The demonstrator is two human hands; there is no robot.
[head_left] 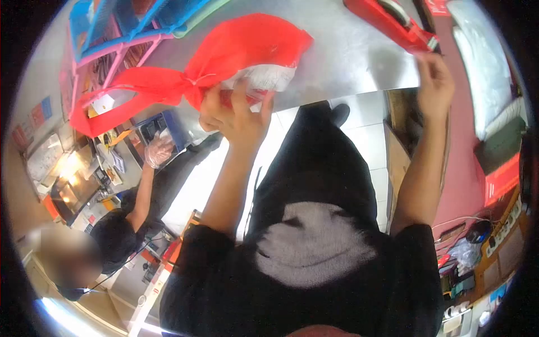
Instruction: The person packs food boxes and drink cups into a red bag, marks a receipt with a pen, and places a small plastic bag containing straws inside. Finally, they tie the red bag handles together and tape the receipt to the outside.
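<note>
A red cloth-like bag (247, 48), tied in a knot with long handles trailing left, lies on the metal table (331, 62). White packaging shows through an opening at its near side. My left hand (238, 109) holds the near edge of the bag, its fingers spaced and curled against it. My right hand (435, 84) is at the right, with thumb and fingertips together at the end of a red tool (387, 25) that looks like a tape dispenser. What exactly those fingertips pinch is too small to make out.
Blue and pink racks (126, 28) stand at the upper left. A co-worker's gloved hand (159, 149) is over a dark container on the left. Clear plastic bags (477, 73) lie on the reddish surface (457, 151) at the right, beside a dark green box (501, 144).
</note>
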